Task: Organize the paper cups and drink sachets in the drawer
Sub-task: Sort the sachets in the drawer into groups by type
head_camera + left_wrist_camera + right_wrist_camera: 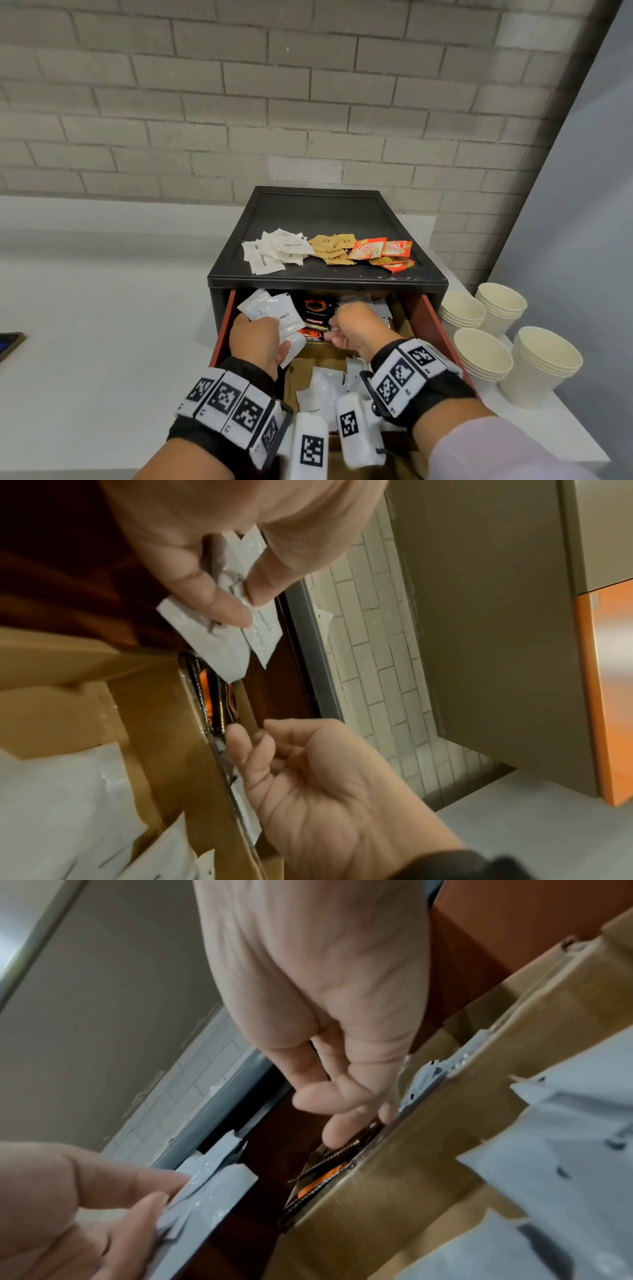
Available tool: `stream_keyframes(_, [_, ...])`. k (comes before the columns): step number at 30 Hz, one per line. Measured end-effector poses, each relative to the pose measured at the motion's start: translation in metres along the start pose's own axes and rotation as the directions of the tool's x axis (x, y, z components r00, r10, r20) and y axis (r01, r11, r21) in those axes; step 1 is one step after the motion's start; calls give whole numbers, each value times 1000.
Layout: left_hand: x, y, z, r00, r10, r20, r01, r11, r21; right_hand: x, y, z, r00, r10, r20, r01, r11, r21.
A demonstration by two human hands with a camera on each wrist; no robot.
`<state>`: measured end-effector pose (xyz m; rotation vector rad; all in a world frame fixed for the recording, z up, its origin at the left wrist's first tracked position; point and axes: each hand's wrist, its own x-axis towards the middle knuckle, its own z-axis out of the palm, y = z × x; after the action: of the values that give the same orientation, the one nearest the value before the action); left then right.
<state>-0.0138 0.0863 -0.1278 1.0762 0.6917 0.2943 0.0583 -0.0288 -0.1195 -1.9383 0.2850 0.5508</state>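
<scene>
The red drawer [428,325] of a black cabinet [325,281] is pulled out, with cardboard dividers [322,349] inside. My left hand [270,337] grips a fan of several white coffee sachets [274,311] over the drawer's back left; the left wrist view shows the pinch on the white coffee sachets [226,642]. My right hand [337,329] is curled into the back compartment, its fingertips [337,1131] on a black and orange sachet [363,1133] among others [315,315]. Cream-coloured paper cup stacks [486,356] stand on the counter to the right.
On the cabinet top lie piles of white sugar sachets [270,253], brown sachets [330,248] and orange creamer sachets [383,253]. More white sachets [320,390] fill the drawer's front compartment. A brick wall stands behind. A dark flat object [8,344] lies at the far left.
</scene>
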Motion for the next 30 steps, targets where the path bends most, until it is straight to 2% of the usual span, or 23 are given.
stream_keyframes(1, [0, 1, 0, 1000, -9, 3, 9, 1000, 12, -5, -6, 2, 997, 79, 24, -78, 997, -8])
stream_keyframes(3, [-1, 3, 2, 999, -44, -9, 44, 998, 35, -1, -12, 6, 997, 77, 27, -77, 997, 1])
stream_keyframes(7, [-4, 10, 4, 990, -129, -48, 131, 991, 35, 1, -18, 15, 995, 83, 61, -74, 987, -140])
stream_keyframes(12, [0, 9, 2, 988, -148, -45, 150, 986, 70, -1, -15, 13, 988, -92, 126, 115, 977, -182])
stream_keyframes(16, [3, 5, 1, 987, -158, 10, 157, 984, 80, -7, -13, 6, 983, -169, 75, 175, 981, -85])
stream_keyframes(21, [2, 0, 4, 972, -216, 88, 201, 968, 153, -21, 0, 2, 949, -257, 183, 270, 961, -51])
stream_keyframes(25, [-1, -1, 8, 966, -251, 62, 240, 959, 149, -20, 10, -9, 963, -267, 36, 269, 961, -60])
stream_keyframes(28, [-2, 1, 8, 972, -232, 47, 225, 967, 121, -17, 15, -26, 984, -160, -81, 167, 981, 94])
stream_keyframes(30, [-3, 1, 8, 972, -229, 46, 222, 968, 119, -12, 21, -40, 977, -134, -168, 160, 976, 151])
